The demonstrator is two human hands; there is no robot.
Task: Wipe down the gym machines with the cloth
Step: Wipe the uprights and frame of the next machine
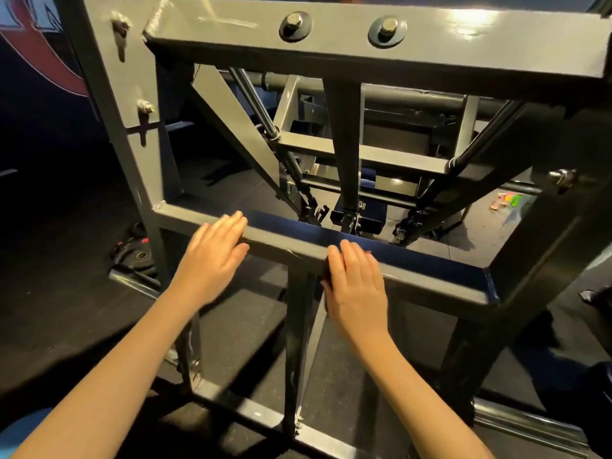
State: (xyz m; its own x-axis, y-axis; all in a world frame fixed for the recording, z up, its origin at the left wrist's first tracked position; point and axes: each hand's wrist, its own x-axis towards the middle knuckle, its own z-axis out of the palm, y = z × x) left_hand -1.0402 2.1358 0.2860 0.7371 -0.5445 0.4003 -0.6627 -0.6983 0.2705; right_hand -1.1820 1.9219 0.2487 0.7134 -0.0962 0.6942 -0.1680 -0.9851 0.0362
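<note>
Your left hand (212, 256) lies flat, fingers straight, on the machine's grey crossbar (430, 283), holding nothing. Your right hand (356, 286) presses flat there on a dark cloth (326, 270), mostly hidden beneath it.

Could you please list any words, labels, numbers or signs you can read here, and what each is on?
Nothing here is legible.
Wall graphic: red and blue shapes, cut off, no readable letters.
Weight plates: red marks, too small and dark to read.
Coloured items on the floor: too blurred to read.
</note>
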